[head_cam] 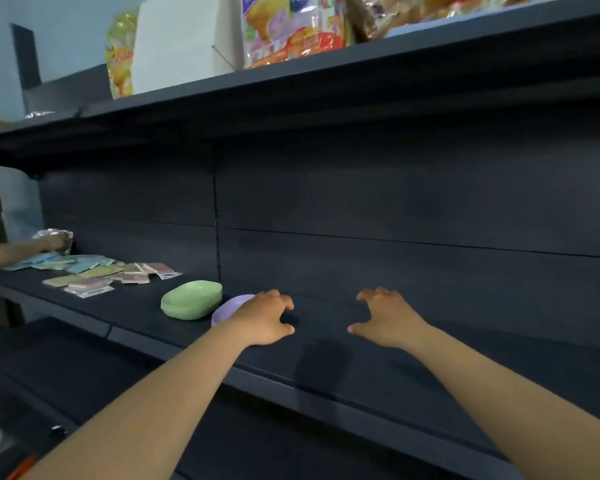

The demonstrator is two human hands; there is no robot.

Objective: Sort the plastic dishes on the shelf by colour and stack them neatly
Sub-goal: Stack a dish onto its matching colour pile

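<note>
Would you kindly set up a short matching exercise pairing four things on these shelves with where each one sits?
Things:
1. green dishes
2. purple dish
3. flat packets
4. snack bags

Places:
A. on the upper shelf
B. partly hidden behind the left hand
C. scattered at the shelf's left end
D. between the packets and the purple dish

Pairs: 1-D, 2-B, 3-C, 4-A

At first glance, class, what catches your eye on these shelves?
Two bare hands, left hand and right hand, hover over the dark middle shelf. Beside the left hand sit a green dish and a purple dish. Bright snack bags line the shelf above.
</note>
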